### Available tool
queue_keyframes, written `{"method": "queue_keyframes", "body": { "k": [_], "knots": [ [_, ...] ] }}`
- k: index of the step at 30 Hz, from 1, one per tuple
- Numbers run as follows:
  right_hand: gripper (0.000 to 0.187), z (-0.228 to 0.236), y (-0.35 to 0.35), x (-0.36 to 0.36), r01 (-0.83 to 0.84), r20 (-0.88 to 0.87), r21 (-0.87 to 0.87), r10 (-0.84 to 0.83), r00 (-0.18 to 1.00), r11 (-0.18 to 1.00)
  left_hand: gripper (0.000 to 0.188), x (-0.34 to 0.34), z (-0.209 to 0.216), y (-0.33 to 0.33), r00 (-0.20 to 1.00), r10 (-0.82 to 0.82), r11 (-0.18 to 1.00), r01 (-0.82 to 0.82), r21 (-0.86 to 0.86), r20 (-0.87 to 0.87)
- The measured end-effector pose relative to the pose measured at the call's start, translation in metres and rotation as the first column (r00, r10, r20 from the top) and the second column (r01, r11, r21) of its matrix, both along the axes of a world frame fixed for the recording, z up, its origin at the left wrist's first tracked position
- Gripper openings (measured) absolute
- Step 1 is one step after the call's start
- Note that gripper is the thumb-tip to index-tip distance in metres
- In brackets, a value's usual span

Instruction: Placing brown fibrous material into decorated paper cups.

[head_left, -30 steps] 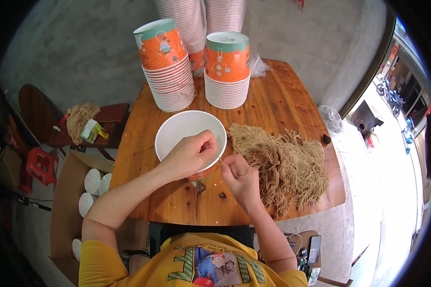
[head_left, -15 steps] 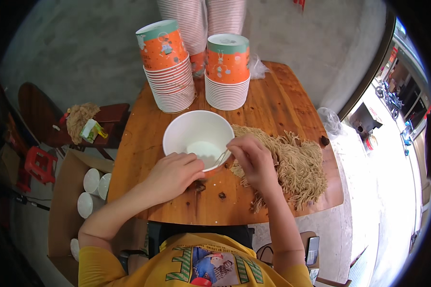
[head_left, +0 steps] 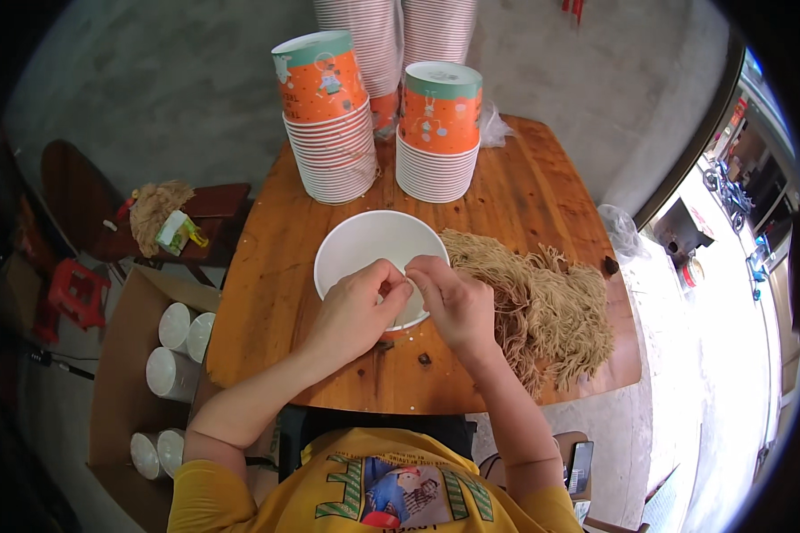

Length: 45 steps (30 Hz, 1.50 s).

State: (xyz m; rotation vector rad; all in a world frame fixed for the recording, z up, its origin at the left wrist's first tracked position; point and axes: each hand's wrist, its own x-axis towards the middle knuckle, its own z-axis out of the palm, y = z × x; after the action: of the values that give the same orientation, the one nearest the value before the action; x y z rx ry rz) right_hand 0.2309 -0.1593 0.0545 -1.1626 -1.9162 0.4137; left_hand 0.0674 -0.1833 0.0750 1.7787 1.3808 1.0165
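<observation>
A white-lined paper tub (head_left: pixel 351 244) stands upright with its mouth up, near the front of the table. Over its near rim my two hands meet, fingertips almost touching. My left hand (head_left: pixel 360 306) is closed in a pinch, and what it grips is hidden. My right hand (head_left: pixel 458 306) also pinches, thumb against forefinger; the thin pale strand it held a moment earlier is mostly hidden by the fingers. Beside my right hand lies a heap of tan strands (head_left: pixel 564 311), like loose yarn or cord.
Two stacks of upturned orange-and-green paper tubs (head_left: pixel 333 164) (head_left: pixel 436 169) stand behind on the wooden table (head_left: pixel 267 293), with taller stacks at the wall. Left below, a cardboard box (head_left: pixel 120 373) holds several white tubs. More tan strands (head_left: pixel 156 209) lie on a bench.
My left hand has come off the tub's near rim and risen to meet my right hand, which moved inward. The whole view has shifted slightly.
</observation>
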Motion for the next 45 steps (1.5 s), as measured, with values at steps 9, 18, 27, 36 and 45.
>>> {"method": "queue_keyframes", "body": {
  "k": [9, 18, 27, 36, 45],
  "knots": [
    [0.006, 0.012, 0.014, 0.004, 0.070, 0.137, 0.151, -0.091, 0.986, 0.986, 0.017, -0.024, 0.010, 0.003, 0.944, -0.270, 0.963, 0.265, -0.049, -0.192],
    [0.010, 0.005, 0.008, 0.000, 0.098, 0.114, 0.046, -0.102, 0.988, 0.994, 0.014, -0.048, 0.027, 0.000, 0.804, -0.485, 0.874, 0.458, -0.161, -0.345],
    [0.012, 0.006, 0.004, -0.002, 0.180, 0.223, 0.033, -0.183, 0.958, 0.983, 0.009, -0.034, 0.001, -0.022, 0.926, -0.202, 0.970, 0.234, 0.065, -0.319],
    [0.016, 0.016, -0.001, 0.002, 0.248, 0.289, -0.133, -0.201, 0.936, 0.960, 0.003, -0.054, -0.001, -0.023, 0.818, -0.264, 0.839, 0.456, 0.296, -0.511],
    [0.019, 0.025, 0.028, 0.046, -0.643, -0.786, -0.411, 0.106, 0.609, 0.646, 0.023, -0.120, 0.003, 0.015, 0.670, 0.053, 0.765, 0.450, 0.462, -0.740]
  ]
}}
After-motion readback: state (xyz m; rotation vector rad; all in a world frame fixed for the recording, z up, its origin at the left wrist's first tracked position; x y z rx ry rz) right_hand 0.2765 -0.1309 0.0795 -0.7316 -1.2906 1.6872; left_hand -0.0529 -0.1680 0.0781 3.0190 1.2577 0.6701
